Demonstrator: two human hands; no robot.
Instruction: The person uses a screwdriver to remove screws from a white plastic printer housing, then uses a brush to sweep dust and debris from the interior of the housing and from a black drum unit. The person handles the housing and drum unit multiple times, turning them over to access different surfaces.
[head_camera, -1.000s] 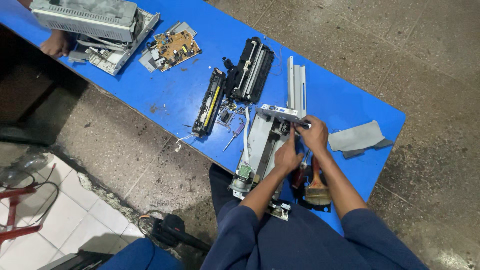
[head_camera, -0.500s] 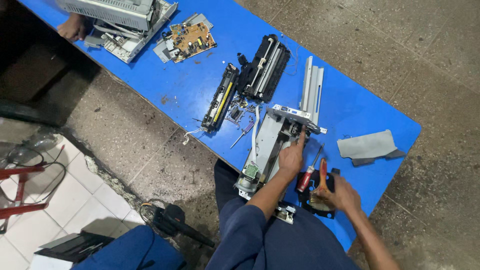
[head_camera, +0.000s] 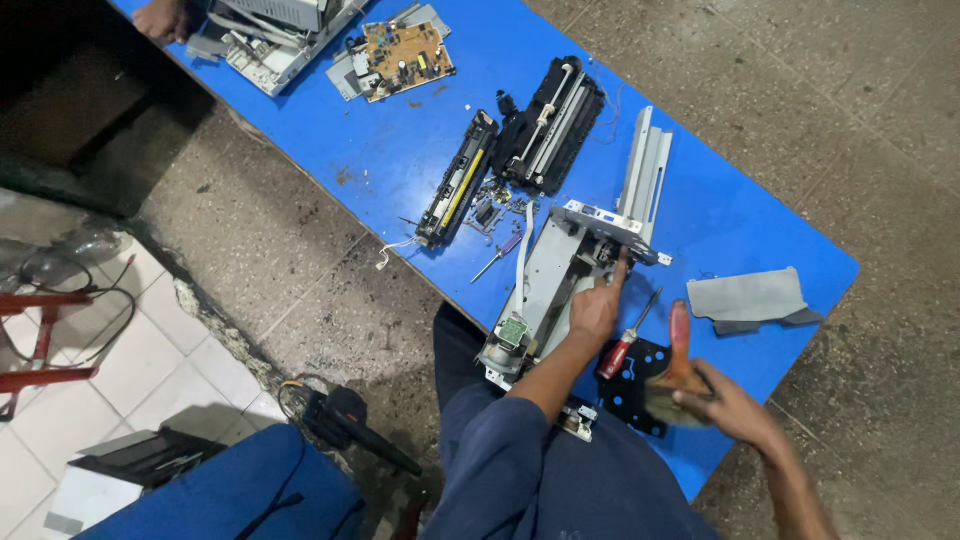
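My left hand rests on a grey metal printer frame that lies on the blue table, one finger pointing up at its bracket. My right hand grips a paint brush with a reddish-brown handle just off the frame's right side. A red-handled screwdriver lies between my two hands, next to a black perforated plate.
A black roller assembly, a black and yellow fuser bar, loose screws, a small screwdriver, a green circuit board, a grey sheet. Another person's hand by a grey printer case. A blower on the floor.
My right hand left the frame, went to the right and down, and picked up the brush. My left hand stayed on the frame. The camera shifted a little.
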